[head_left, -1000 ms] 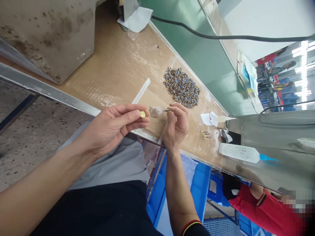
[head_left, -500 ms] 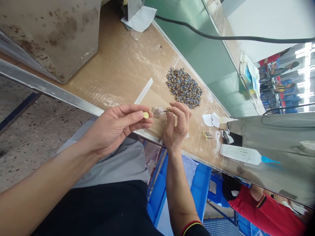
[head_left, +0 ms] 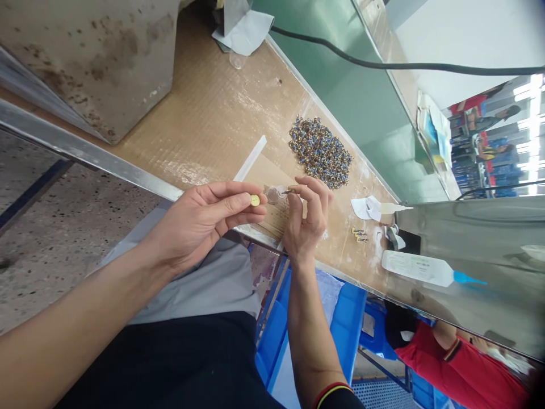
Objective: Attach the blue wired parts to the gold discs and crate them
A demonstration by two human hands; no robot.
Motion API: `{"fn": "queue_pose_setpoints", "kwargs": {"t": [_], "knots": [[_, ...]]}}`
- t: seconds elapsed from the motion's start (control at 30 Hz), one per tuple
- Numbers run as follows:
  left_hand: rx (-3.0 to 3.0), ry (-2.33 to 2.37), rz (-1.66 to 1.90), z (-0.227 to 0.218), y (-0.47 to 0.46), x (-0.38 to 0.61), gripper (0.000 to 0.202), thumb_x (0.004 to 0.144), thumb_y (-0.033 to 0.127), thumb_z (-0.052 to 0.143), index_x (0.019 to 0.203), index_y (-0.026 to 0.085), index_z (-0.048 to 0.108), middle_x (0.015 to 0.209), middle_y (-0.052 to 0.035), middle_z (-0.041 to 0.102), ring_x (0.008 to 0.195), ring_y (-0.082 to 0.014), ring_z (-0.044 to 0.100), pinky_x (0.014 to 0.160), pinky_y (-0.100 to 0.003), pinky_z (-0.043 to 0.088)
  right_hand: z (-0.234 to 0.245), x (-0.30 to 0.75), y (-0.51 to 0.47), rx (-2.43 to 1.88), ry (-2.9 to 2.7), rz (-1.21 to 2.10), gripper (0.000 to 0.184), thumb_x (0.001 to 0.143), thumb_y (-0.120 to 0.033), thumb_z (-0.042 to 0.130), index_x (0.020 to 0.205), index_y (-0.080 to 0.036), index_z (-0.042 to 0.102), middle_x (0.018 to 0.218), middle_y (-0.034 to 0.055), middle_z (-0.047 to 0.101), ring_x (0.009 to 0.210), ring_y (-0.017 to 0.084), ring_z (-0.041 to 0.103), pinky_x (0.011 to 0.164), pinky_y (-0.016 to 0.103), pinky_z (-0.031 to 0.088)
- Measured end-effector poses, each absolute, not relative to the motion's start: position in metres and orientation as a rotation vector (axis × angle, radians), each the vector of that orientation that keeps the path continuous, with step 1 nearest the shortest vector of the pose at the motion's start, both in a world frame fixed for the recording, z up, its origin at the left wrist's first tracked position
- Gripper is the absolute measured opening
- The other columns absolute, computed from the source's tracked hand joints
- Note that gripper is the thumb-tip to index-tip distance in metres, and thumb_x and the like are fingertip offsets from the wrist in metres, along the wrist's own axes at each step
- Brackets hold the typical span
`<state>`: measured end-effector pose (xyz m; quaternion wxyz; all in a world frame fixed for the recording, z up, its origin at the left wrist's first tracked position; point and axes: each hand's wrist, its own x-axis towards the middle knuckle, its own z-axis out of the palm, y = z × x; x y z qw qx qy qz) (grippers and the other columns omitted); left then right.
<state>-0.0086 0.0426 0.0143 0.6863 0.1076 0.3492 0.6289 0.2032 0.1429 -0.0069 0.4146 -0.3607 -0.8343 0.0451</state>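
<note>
My left hand (head_left: 204, 218) is closed in a pinch on a small round brass part (head_left: 255, 200), held just off the near edge of the cardboard-covered bench (head_left: 204, 119). My right hand (head_left: 306, 218) is closed too, its fingertips gripping a small thin tool or part whose tip reaches a little clear cap (head_left: 275, 195) between the hands. A heap of small blue and brass parts (head_left: 320, 151) lies on the bench beyond my right hand.
A white strip (head_left: 252, 159) lies by the left hand. A few finished parts (head_left: 358, 234), white paper (head_left: 364, 207), a glue nozzle (head_left: 394, 208) and a white bottle with blue tip (head_left: 426, 268) sit to the right. Blue bins (head_left: 344, 324) stand below. A person in red (head_left: 460, 355) sits nearby.
Both hands have drifted slightly right and closer together. The right hand's tool tip has come up to the clear cap.
</note>
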Motion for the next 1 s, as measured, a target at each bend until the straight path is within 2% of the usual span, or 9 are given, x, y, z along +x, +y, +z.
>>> {"fn": "queue_pose_setpoints", "kwargs": {"t": [0.23,0.4,0.57,1.0], "knots": [[0.231,0.789,1.405,0.013,0.042,-0.009,0.016,0.094,0.026,0.105,0.108,0.018,0.1,0.11,-0.0075,0.096,0.092,-0.0178,0.091,0.097,-0.024,0.075,-0.008,0.206,0.142,-0.943,-2.037,0.166,0.014,0.125,-0.027,0.063,0.126,-0.028,0.077,0.138,0.0065,0.081,0.138,0.028,0.074,0.125,0.059,0.058],[0.223,0.76,1.407,0.013,0.041,-0.009,0.017,0.095,0.023,0.104,0.11,0.016,0.099,0.108,-0.0066,0.096,0.092,-0.0167,0.091,0.095,-0.022,0.074,-0.01,0.21,0.14,-1.014,-1.967,0.204,0.012,0.125,-0.028,0.064,0.124,-0.027,0.076,0.138,0.0072,0.081,0.137,0.028,0.075,0.123,0.057,0.059],[0.228,0.773,1.385,0.017,0.04,-0.009,0.009,0.104,0.021,0.097,0.112,0.018,0.099,0.105,-0.0016,0.096,0.095,-0.0154,0.091,0.099,-0.02,0.073,-0.01,0.209,0.139,-0.999,-1.982,0.206,0.012,0.124,-0.025,0.065,0.122,-0.027,0.077,0.137,0.0077,0.082,0.136,0.028,0.074,0.124,0.057,0.057],[0.232,0.792,1.38,0.023,0.04,-0.01,0.009,0.102,0.023,0.099,0.109,0.019,0.098,0.103,0.0007,0.095,0.093,-0.0152,0.089,0.098,-0.022,0.072,-0.01,0.209,0.138,-1.04,-1.976,0.226,0.014,0.124,-0.03,0.064,0.122,-0.026,0.078,0.137,0.0085,0.083,0.135,0.028,0.075,0.122,0.056,0.059]]}}
